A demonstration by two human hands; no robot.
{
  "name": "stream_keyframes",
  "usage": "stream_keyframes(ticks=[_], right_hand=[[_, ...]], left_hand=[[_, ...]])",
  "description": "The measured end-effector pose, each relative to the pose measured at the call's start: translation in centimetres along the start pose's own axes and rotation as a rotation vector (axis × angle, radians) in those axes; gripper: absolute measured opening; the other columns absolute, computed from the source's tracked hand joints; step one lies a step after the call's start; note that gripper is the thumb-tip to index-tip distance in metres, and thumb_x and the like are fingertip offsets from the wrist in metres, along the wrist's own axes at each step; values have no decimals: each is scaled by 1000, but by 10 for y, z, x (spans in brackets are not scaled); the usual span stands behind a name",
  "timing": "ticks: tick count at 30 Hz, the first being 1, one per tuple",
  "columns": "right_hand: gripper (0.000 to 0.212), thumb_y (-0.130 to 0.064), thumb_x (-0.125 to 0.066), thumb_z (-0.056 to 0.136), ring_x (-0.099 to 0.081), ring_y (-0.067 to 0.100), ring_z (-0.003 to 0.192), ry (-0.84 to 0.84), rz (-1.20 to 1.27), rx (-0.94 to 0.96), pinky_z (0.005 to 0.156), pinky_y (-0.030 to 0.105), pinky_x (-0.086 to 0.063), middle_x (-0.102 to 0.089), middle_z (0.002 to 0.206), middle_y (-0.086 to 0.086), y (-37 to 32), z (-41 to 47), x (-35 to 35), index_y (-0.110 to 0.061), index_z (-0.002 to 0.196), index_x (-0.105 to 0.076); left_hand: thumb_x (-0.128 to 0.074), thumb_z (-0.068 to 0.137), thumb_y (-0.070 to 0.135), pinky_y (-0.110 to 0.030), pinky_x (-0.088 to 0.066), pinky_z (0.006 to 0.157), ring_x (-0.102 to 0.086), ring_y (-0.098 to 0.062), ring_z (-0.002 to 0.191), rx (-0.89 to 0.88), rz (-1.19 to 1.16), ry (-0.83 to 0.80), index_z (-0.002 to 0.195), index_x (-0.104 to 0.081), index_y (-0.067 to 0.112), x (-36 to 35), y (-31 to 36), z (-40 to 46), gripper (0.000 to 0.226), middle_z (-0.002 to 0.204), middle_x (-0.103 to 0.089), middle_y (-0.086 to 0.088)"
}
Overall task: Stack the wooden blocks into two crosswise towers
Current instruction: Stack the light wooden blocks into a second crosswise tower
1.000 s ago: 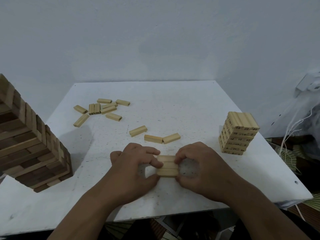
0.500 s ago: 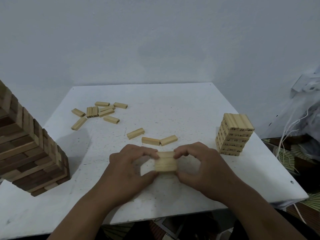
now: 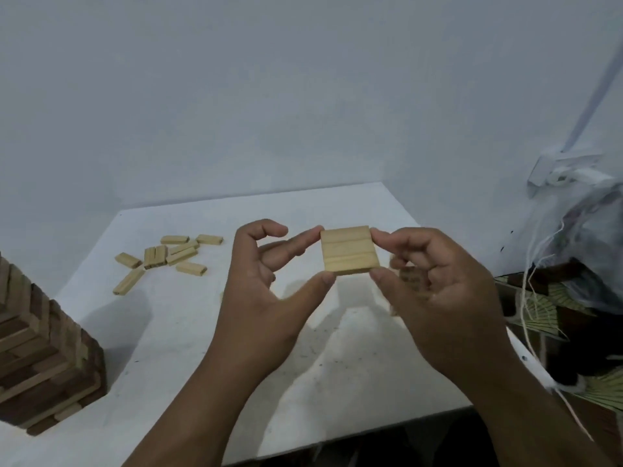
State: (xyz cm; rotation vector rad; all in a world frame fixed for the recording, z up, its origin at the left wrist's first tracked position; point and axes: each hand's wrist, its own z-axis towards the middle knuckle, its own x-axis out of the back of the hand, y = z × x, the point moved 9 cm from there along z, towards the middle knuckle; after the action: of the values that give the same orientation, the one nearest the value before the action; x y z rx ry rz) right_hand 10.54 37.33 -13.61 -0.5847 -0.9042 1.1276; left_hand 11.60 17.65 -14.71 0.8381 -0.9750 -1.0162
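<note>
At the far left I see the dark wooden tower (image 3: 43, 358), its layers laid crosswise in brown and tan strips, standing on the white desk (image 3: 188, 332), whose top is matte and speckled with small dark marks. Further back on the desk lie the loose blocks (image 3: 168, 256), pale, smooth, rectangular bars scattered in a rough cluster, some touching, one angled apart toward the near side. Next comes my left hand (image 3: 266, 298), raised above the desk, thumb and forefinger clamped on the left edge of the three joined blocks (image 3: 349, 250). These sit side by side as a flat, nearly square slab of light wood with two grooves between them, held in the air between both hands. My right hand (image 3: 438, 294) pinches the slab's right edge with thumb below and forefinger above, its other fingers (image 3: 409, 264) curled. Behind that hand a light block tower is mostly hidden; I cannot tell its height. At the far right hang white strings (image 3: 539, 264) beside a translucent bag (image 3: 593, 241)
</note>
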Motion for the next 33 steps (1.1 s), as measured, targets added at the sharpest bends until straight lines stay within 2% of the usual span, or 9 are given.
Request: stream_keyframes(ticks=[2,6,8,11,16,22,25,28,33], right_hand=[[31,-14,-76,82,-63,-1,94,60,-14,-2,70,7,-47,-70,103,-26,7,5,22,-30,106,-66],[30,-11,-75,83,-60,9,92,121,-65,-39,65,7,-42,-64,104,-32,35,12,53,-16,111,-65],[33,-14,-75,83,-58,10,91,134,-96,-56,63,8,-41,-58,109,-32,49,13,61,-22,114,-67],[47,-17,-77,83,-57,11,90,141,-64,-87,64,13,-40,-64,115,-19,64,14,66,-51,109,-57],[47,-20,-76,82,-57,6,88,131,-22,-183,72,25,-39,-71,106,-25,87,15,68,-28,120,-50],[51,-23,-76,83,-56,1,98,96,-33,-267,83,22,-41,-70,108,-26,96,14,64,-41,118,-44],[54,-24,-77,82,-56,1,99,93,-45,-286,85,22,-42,-69,104,-30,96,15,63,-40,122,-43],[58,-24,-78,82,-56,-1,99,96,-53,-291,84,20,-41,-69,102,-32,97,14,63,-37,125,-43],[57,-20,-78,80,-57,4,97,153,-61,-257,78,21,-40,-68,110,-26,94,12,66,-34,124,-45]], left_hand=[[-75,83,19,-29,-36,97,-53,7,118,-13,7,-28,115,-36,31,-22,9,9,52,113,-67,30],[-73,84,27,-18,-34,91,-50,13,114,-1,19,-94,117,-35,35,-66,11,26,51,113,-65,35],[-72,85,32,-14,-33,87,-47,16,114,17,41,-125,120,-34,39,-84,5,31,52,114,-63,37],[-73,84,35,-9,-30,82,-44,22,111,42,74,-148,122,-33,42,-99,-6,37,56,113,-63,37],[-74,84,33,-7,-28,82,-45,21,111,63,104,-151,126,-31,42,-109,-19,41,61,114,-64,35],[-73,85,33,-6,-25,81,-44,25,107,76,143,-147,130,-28,44,-111,-26,43,64,116,-63,35],[-72,85,35,-12,-28,86,-43,25,106,81,146,-145,132,-27,43,-111,-27,42,66,118,-62,34],[-72,85,37,-25,-28,97,-46,10,119,87,140,-146,135,-25,44,-110,-29,42,69,121,-61,33],[-74,81,39,-28,-26,101,-39,5,123,96,138,-158,141,-20,49,-102,-28,42,82,129,-53,36]])
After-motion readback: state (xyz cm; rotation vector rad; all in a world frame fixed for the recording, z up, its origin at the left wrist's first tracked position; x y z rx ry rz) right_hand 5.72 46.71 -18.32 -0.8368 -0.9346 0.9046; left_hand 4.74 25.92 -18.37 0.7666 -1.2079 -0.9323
